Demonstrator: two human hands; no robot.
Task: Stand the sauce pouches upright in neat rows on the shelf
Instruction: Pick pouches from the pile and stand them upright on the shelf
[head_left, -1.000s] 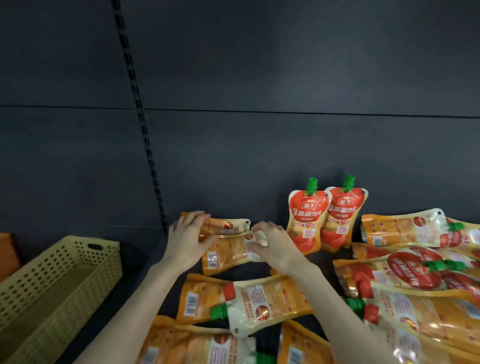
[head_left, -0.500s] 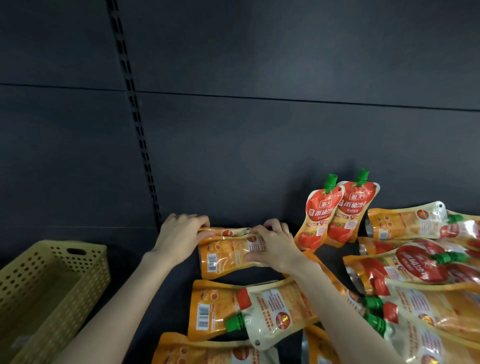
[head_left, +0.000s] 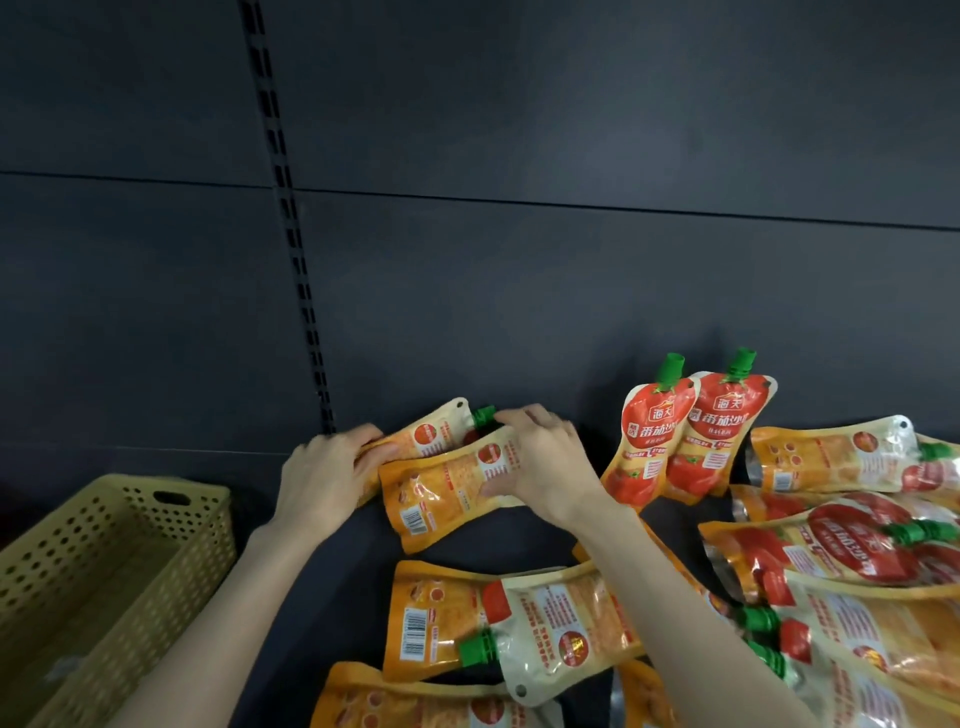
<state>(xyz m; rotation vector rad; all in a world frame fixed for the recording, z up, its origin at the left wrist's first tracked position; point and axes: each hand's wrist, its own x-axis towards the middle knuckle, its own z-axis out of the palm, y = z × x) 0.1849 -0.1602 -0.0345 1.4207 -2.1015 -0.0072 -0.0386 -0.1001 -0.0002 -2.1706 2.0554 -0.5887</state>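
**Both hands on two pouches at the back of the shelf**

The left hand (head_left: 332, 480) grips the lower end of the back pouch (head_left: 434, 431), with its fingers curled over the orange edge. The right hand (head_left: 545, 467) holds the front pouch (head_left: 441, 499). Its thumb lies on the printed face, and its fingers reach over the top edge to the green cap (head_left: 483, 415) of the back pouch. Both pouches are tilted, bottoms to the left and spouts up to the right. The front one overlaps the back one, and its barcode faces the camera. They are close to the dark back panel (head_left: 519, 286), just right of the slotted strip (head_left: 296, 260).

To the right of the right hand, two red pouches (head_left: 649, 441) stand side by side, touching. They lean a little to the right against the back panel, with their green caps up.

More pouches lie flat on the shelf (head_left: 337, 597). One (head_left: 519, 623) lies below the hands with its cap pointing left. Another (head_left: 415, 701) is at the bottom edge, partly cut off. A loose pile (head_left: 831, 545) overlaps at the right, some with the red faces up and some with the orange backs up. The right forearm crosses over part of this spread.

A yellow perforated basket (head_left: 104, 571) sits at the left, apart from the pouches.
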